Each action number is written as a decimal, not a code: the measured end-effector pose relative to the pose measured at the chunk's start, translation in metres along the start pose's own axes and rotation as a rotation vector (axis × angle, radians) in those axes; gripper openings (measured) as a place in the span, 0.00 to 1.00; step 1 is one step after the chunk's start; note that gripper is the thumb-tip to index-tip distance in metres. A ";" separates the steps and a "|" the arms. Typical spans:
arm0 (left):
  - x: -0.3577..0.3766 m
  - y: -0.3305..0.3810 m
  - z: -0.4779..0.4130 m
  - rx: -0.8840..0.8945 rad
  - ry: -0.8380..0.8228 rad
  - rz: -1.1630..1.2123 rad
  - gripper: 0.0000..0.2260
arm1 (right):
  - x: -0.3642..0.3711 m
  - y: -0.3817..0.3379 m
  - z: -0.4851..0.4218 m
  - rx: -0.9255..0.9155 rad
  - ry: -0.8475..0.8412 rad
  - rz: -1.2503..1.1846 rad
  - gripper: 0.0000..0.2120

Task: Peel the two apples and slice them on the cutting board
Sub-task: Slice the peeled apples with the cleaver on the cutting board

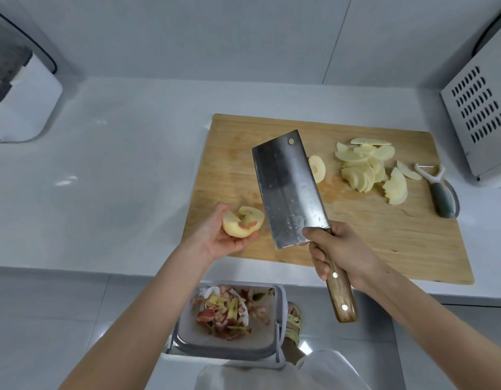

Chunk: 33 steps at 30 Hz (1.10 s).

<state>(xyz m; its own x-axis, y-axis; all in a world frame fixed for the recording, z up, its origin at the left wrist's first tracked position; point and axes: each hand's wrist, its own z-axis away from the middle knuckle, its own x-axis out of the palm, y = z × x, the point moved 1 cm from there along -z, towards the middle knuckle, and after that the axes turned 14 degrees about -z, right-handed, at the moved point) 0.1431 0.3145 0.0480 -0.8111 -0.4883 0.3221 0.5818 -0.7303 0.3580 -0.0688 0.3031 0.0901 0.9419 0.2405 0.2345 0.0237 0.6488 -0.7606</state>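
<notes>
Surface: a glossy white worktop (117,164) runs along a pale wall (243,38).
Board: a rectangular wooden cutting board (384,235) lies flat on the worktop.
Left hand: the left hand (224,237) is palm up over the board's near-left corner. Its fingers cup a partly peeled apple chunk (242,222) of pale flesh with a strip of red skin and the core hollow showing.
Right hand: the right hand (342,249) is wrapped round the riveted wooden handle of a broad steel cleaver (288,187). The cleaver is raised over the board's middle, with its blade pointing towards the far edge, just beside the chunk.
Slices: a heap of pale peeled apple slices (364,167) rests on the board's far-right part. One round piece (318,167) sits left of them, half hidden behind the blade.
Peeler: a white-headed, grey-handled peeler (437,190) lies at the board's right edge.
Bin: a white and grey bin (226,353) below the board's near edge holds red and yellow peelings (226,311).
Appliances: a white vented appliance (480,116) stands right of the board, and a white rounded appliance (21,88) stands far to its left.
</notes>
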 end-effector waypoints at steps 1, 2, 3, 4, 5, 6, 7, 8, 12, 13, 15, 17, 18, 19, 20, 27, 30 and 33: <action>0.001 0.001 -0.002 -0.004 -0.021 0.002 0.14 | 0.000 0.000 0.000 -0.003 -0.008 -0.004 0.19; 0.003 0.001 -0.002 -0.011 -0.047 -0.009 0.14 | -0.001 0.000 0.000 -0.003 -0.014 -0.007 0.22; 0.005 0.002 -0.003 -0.019 -0.064 -0.031 0.14 | -0.002 0.000 0.000 0.001 -0.016 -0.014 0.24; 0.006 0.003 -0.003 -0.020 -0.070 -0.051 0.14 | -0.002 -0.001 0.000 0.006 -0.021 -0.025 0.23; 0.007 0.003 -0.003 -0.012 -0.067 -0.074 0.14 | -0.002 -0.002 0.001 0.012 -0.026 -0.042 0.21; 0.009 0.004 -0.002 0.002 -0.065 -0.096 0.13 | -0.003 -0.003 0.001 0.018 -0.029 -0.061 0.20; 0.011 0.005 -0.001 0.021 -0.068 -0.116 0.13 | -0.003 -0.003 0.001 0.022 -0.033 -0.076 0.20; 0.013 0.005 0.000 0.040 -0.079 -0.124 0.12 | -0.003 -0.004 0.001 0.024 -0.036 -0.089 0.21; 0.015 0.008 0.007 0.116 -0.199 -0.092 0.14 | -0.004 -0.007 -0.001 0.028 -0.029 -0.126 0.26; 0.014 0.009 0.009 0.127 -0.244 -0.101 0.16 | -0.004 -0.008 -0.002 0.028 -0.026 -0.135 0.24; 0.015 0.009 0.013 0.133 -0.320 -0.121 0.17 | -0.005 -0.011 -0.003 0.025 -0.025 -0.149 0.18; 0.016 0.008 0.013 0.133 -0.331 -0.140 0.16 | -0.005 -0.012 -0.003 0.022 -0.031 -0.150 0.13; 0.017 0.007 0.013 0.140 -0.317 -0.151 0.16 | -0.005 -0.013 -0.004 0.020 -0.035 -0.152 0.12; 0.018 0.007 0.012 0.149 -0.300 -0.162 0.17 | -0.006 -0.013 -0.004 0.018 -0.038 -0.159 0.11; 0.019 0.007 0.012 0.161 -0.288 -0.174 0.17 | -0.006 -0.014 -0.004 0.016 -0.040 -0.168 0.11; 0.025 0.009 0.015 0.307 -0.194 -0.291 0.12 | -0.004 -0.015 -0.006 0.038 -0.036 -0.212 0.07; 0.027 0.008 0.016 0.340 -0.153 -0.322 0.08 | -0.003 -0.014 -0.007 0.041 -0.030 -0.200 0.07; 0.029 0.006 0.017 0.362 -0.131 -0.329 0.07 | 0.000 -0.012 -0.007 0.034 -0.033 -0.177 0.08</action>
<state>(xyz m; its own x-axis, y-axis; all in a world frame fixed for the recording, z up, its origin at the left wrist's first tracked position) 0.1239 0.3042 0.0737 -0.9541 -0.1788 0.2403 0.2991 -0.6116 0.7325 -0.0665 0.2905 0.0951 0.9127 0.1434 0.3826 0.1760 0.7071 -0.6849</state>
